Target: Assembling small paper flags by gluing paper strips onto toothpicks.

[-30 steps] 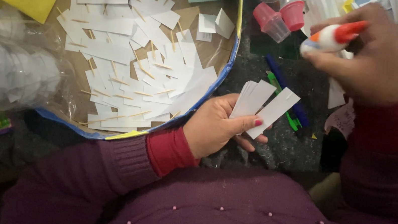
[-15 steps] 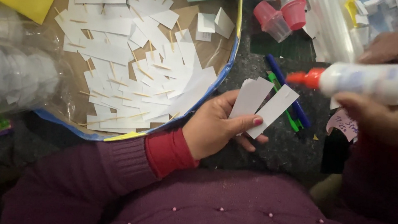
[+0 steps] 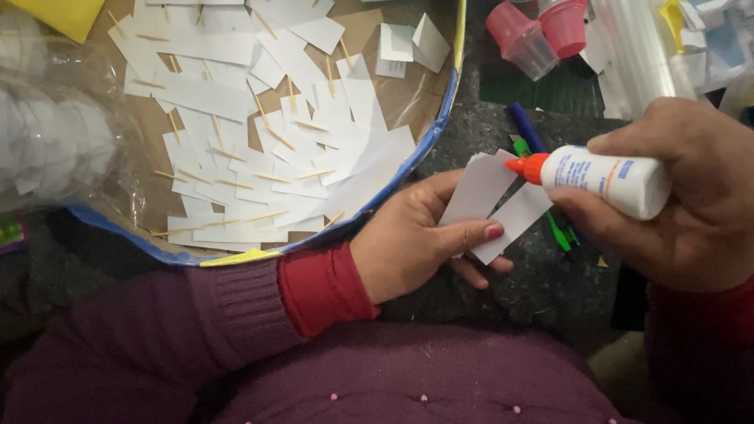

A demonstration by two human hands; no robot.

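Glue bottle over dark cluttered table.

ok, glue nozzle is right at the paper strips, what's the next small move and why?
Probably a light squeeze of the glue bottle in the right hand, to put a dab on the upper paper strip. Its orange tip sits at that strip's top edge, the left hand holds both strips fanned out and steady, and I can see no glue on them.

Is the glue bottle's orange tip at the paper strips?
Yes, the right hand holds the glue bottle with its tip on the paper strips.
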